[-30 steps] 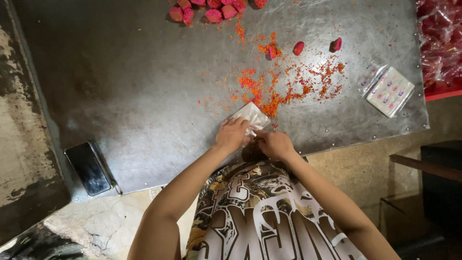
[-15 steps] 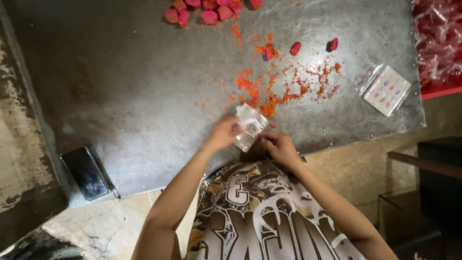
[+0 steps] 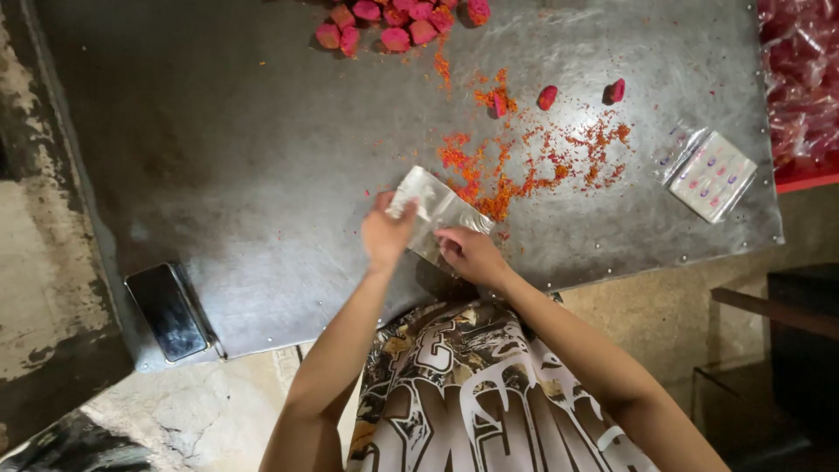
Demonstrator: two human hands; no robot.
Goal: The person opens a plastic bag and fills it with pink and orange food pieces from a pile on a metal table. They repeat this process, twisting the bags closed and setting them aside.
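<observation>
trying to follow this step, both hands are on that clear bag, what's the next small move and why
Probably spread the bag's mouth open. The left hand and right hand both pinch it above the table, it looks flat and empty, and pink pieces lie loose beyond.
</observation>
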